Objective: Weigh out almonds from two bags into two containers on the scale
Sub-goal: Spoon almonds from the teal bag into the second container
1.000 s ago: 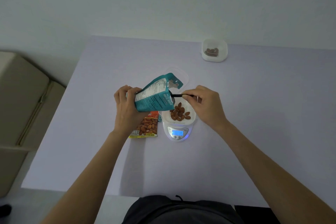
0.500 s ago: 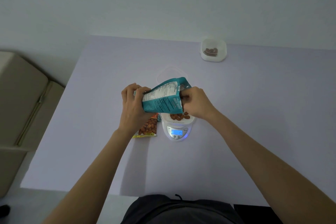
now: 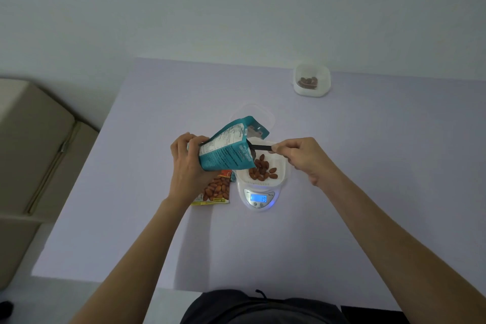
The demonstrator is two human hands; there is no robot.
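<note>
Gripping the teal bag (image 3: 226,152) with the left hand (image 3: 186,168), fingers curled round its lower end, tilting its mouth over the white container (image 3: 282,166) of almonds (image 3: 263,169) on the scale (image 3: 259,206). Pinching the black scoop (image 3: 260,147) handle between right hand (image 3: 306,159) thumb and forefinger, scoop end hidden at the bag mouth. Covering part of the orange bag (image 3: 215,189), flat beside the scale.

Far end of the black scoop (image 3: 261,147) is tucked behind the teal bag (image 3: 226,151), the orange bag (image 3: 215,190) is half under the left hand (image 3: 187,166), label print's too tiny to read.
</note>
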